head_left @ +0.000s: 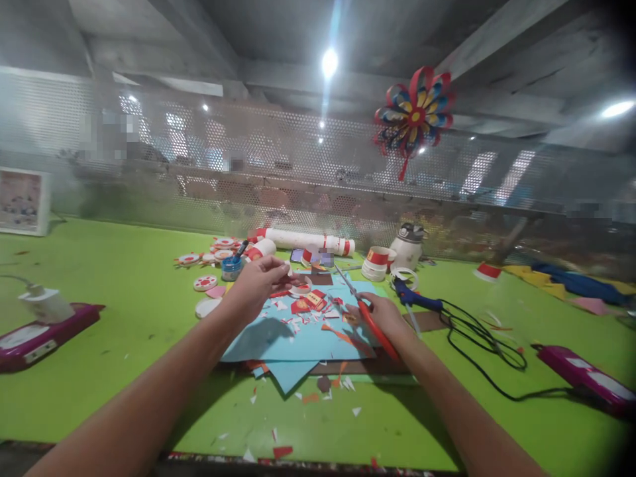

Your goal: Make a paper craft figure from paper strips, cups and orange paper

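Note:
My right hand (385,317) is closed round the red handles of a pair of scissors (365,311), whose blades point up and away over a light blue paper sheet (298,341). My left hand (261,281) is raised above the sheet with its fingers pinched on a small white piece that I cannot make out. Below it lie a white ring (301,289), a red and yellow paper cut-out (309,302) and several red and white scraps.
On the green table (124,291) sit a blue paint pot (231,267), round red-and-white discs (205,283), a long white roll (303,240), a blue glue gun (416,299) with black cable (484,344), and magenta devices at left (34,334) and right (586,379). A paper pinwheel (413,114) hangs on the mesh fence.

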A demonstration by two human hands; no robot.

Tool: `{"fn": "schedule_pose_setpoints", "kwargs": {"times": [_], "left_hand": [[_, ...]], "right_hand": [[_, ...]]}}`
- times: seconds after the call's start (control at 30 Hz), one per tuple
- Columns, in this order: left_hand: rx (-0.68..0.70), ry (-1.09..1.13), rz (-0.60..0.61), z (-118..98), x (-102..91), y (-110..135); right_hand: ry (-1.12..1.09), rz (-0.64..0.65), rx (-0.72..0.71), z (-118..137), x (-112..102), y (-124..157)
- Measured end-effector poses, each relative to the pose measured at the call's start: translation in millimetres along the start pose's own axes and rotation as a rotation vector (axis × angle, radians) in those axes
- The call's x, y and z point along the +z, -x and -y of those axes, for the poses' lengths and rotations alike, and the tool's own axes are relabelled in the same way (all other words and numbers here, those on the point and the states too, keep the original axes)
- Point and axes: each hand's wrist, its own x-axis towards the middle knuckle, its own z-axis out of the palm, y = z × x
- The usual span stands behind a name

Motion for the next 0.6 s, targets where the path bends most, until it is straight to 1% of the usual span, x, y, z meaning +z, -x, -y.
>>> {"fn": "schedule_pose_setpoints", "kwargs": {"times": [0.17,0.4,0.6], "left_hand": [[-0.014,-0.054,-0.011,10.9,-0.9,-5.1],[-0.024,-0.167,-0.053,25.7,-4.8,-15.5],[-0.039,-0.267,-0.008,34.1,-5.5,-16.9]], "right_hand": [[0.018,0.041,0.043,-11.0,-1.7,-12.3],[0.178,0.013,0.108,-18.5,-6.5,-17.4],[0.289,0.048,0.152,-22.2,-0.9,-15.2]]}}
